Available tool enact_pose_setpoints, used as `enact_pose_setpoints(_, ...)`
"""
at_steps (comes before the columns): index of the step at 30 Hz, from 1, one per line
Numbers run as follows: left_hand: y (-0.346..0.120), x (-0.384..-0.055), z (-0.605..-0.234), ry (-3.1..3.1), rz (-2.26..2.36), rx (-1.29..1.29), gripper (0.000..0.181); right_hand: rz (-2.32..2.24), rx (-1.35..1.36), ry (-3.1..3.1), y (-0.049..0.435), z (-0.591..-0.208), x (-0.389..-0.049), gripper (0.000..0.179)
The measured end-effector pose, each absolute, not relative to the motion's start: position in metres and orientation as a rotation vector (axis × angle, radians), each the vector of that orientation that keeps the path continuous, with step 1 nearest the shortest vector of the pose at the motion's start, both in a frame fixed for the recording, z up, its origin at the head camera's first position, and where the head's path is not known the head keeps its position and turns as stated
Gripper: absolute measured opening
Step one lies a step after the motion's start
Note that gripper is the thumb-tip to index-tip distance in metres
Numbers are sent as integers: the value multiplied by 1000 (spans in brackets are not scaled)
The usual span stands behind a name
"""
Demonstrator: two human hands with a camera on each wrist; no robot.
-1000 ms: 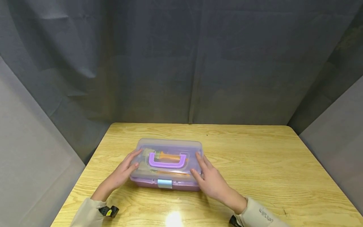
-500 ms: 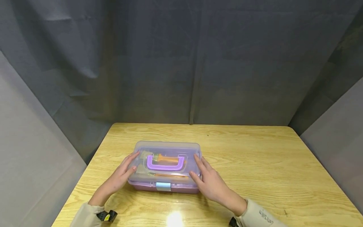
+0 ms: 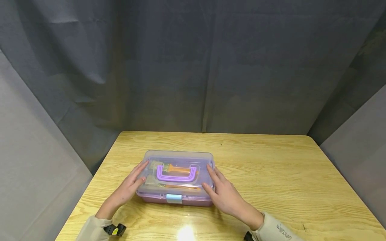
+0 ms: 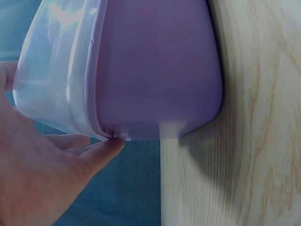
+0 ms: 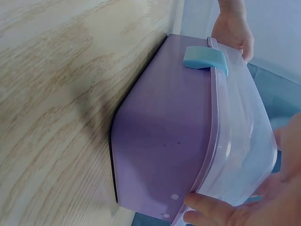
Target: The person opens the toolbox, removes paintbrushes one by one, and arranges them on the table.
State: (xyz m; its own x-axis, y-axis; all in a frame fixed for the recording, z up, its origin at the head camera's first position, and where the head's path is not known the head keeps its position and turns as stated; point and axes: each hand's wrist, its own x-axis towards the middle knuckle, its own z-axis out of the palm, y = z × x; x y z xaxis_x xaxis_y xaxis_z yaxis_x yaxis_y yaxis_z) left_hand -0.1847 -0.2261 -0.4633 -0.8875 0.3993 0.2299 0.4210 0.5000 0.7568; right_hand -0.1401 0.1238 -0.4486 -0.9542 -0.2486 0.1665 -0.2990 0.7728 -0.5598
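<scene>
The left hand (image 3: pixel 128 188) and right hand (image 3: pixel 227 194), fingers apart, touch the rectangular purple plastic box (image 5: pixel 162 122), its translucent plastic lid (image 5: pixel 243 127) already down.

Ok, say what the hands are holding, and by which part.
The purple box, by its clear lid: left hand at the left end, right hand at the right. The handle is not gripped.

Your left hand (image 3: pixel 126 188) and right hand (image 3: pixel 228 196) blocking the ends of the box (image 3: pixel 197 203), handle (image 3: pixel 176 178) between them, passage for you before the latch (image 3: pixel 174 198), wide tabletop (image 3: pixel 286 174) to your right, dark curtain (image 3: pixel 256 73) behind.
</scene>
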Motion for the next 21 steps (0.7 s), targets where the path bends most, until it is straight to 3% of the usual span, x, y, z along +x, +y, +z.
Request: enact_pose_setpoints(21,-226,-182,-461,-2696,-1375,-751,51,968,455,-2890,127,-448,-138,69)
